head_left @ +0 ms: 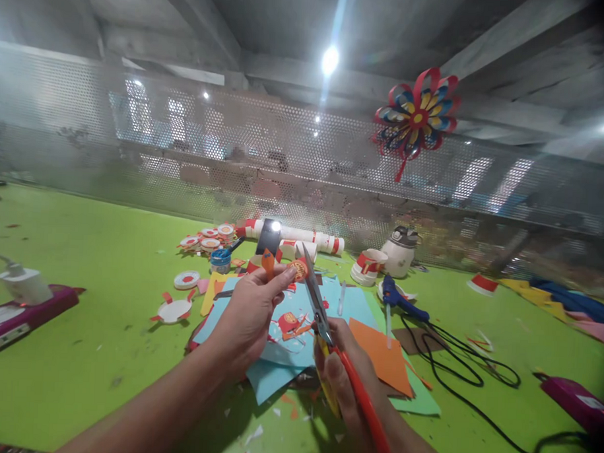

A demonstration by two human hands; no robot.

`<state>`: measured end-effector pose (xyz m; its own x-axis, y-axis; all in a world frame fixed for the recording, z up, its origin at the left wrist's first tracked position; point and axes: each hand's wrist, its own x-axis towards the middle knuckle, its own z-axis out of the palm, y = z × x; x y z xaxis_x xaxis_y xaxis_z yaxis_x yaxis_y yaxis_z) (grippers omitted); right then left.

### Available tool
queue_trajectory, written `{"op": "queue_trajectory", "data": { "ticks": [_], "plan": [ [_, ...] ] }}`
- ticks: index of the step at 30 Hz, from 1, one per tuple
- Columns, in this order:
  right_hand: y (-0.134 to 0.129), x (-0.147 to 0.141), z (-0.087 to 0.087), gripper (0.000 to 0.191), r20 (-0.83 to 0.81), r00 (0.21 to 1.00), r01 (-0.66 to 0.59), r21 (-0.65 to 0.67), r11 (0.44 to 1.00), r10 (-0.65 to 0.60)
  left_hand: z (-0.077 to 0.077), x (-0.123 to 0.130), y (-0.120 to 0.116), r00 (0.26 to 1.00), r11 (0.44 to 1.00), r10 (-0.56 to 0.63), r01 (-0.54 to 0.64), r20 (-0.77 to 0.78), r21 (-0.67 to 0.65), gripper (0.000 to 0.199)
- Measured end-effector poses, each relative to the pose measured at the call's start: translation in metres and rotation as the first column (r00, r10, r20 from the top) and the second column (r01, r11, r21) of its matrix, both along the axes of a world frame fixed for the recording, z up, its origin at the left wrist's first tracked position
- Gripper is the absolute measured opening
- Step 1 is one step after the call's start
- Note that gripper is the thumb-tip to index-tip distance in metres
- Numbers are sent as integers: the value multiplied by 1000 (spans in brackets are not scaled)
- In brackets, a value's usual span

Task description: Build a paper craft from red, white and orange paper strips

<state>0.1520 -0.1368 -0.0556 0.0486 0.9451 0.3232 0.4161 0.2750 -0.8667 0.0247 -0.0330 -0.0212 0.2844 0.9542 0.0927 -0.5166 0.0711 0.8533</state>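
My left hand [252,310] pinches a small round red-and-gold paper cutout [297,271] between thumb and fingers. An orange paper piece [267,263] sticks up behind that hand. My right hand [349,367] is closed round the red and yellow handles of a pair of scissors [321,313]. The blades point up and lie right beside the cutout's edge. Below both hands, light blue paper [298,348] carries another red-and-gold cutout [289,320] and paper scraps.
A blue glue gun [401,299] with a looping black cord lies right, near orange paper [380,358]. Purple power strips [24,319] flank the work. White paper tubes [326,242], a blue paint jar [220,260] and a white kettle-like pot [400,255] stand behind. A paper flower [418,118] hangs above.
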Motion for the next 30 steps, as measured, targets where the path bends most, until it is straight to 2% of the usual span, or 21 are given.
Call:
{"op": "queue_trajectory", "data": {
  "ticks": [7,14,20,24,30],
  "plan": [
    [0,0,0,55,101,992,69,26,997,-71,1,0,-1,1000,999,26,-25,16,-31,25],
    [0,0,-4,48,127,987,90,60,994,-97,4,1,-2,999,999,23,-21,33,-39,23],
    [0,-1,-4,41,114,981,150,50,987,-154,0,0,1,999,999,0,2,47,-42,25],
    [2,2,0,42,33,986,163,29,986,-164,-3,-3,6,1000,1000,1,-1,-3,-14,24],
    [3,11,14,42,-92,990,104,-39,994,-107,-8,-4,9,990,991,-71,84,-123,99,19]
  ]
}}
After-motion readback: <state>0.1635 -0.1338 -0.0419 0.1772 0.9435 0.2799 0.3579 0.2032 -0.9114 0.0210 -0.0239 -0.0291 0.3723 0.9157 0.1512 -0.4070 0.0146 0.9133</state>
